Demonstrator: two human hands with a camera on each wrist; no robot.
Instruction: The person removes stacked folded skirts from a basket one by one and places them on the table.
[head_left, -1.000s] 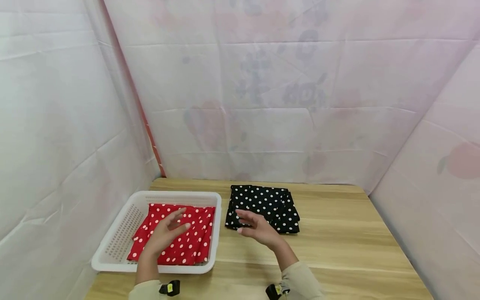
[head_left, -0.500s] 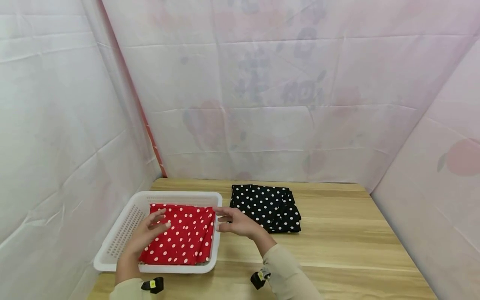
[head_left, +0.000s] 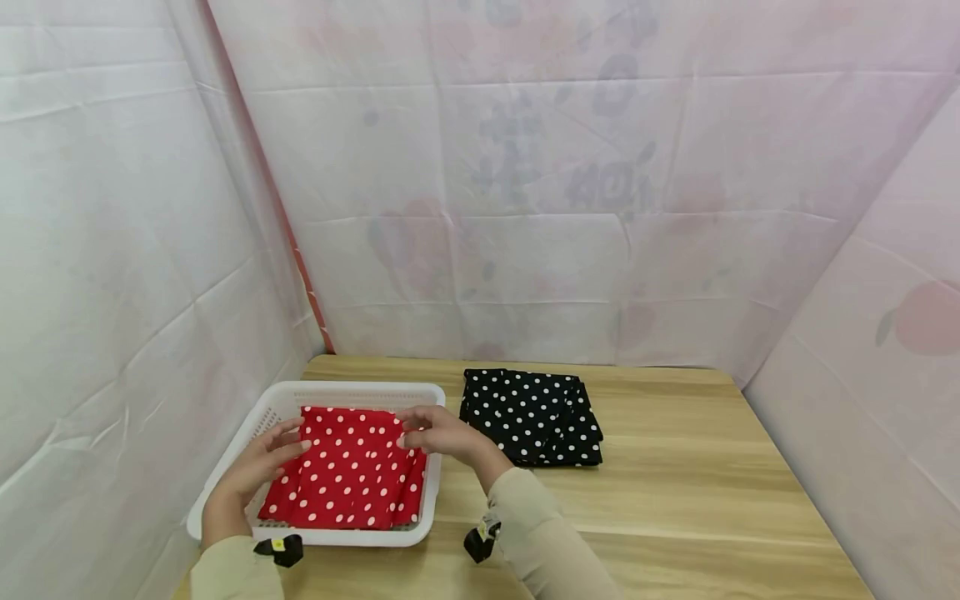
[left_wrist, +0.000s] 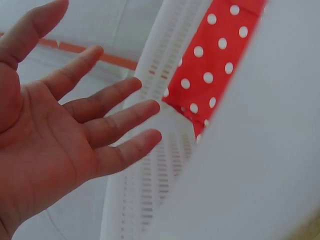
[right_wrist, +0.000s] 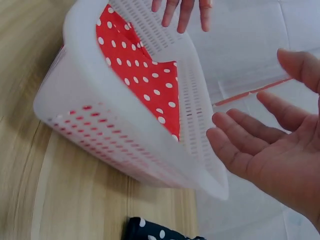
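Observation:
A folded red cloth with white polka dots (head_left: 348, 471) lies inside a white plastic basket (head_left: 367, 537) with perforated walls. My left hand (head_left: 258, 467) hovers over the basket's left part, fingers spread and nothing held; the left wrist view shows its bare palm (left_wrist: 50, 135) beside the basket. Above the cloth's right edge is my right hand (head_left: 442, 435), fingers relaxed and palm bare in the right wrist view. Right of the basket, a folded black cloth with white polka dots (head_left: 528, 417) lies on the table, partly behind the right forearm.
The wooden table (head_left: 690, 500) extends to the right of the black cloth. White printed sheets (head_left: 465, 267) hang as walls behind and on both sides, the left one close to the basket.
Both hands have moved left; the right hand has gone from in front of the black cloth to over the basket. Both cloths and the basket stay in place.

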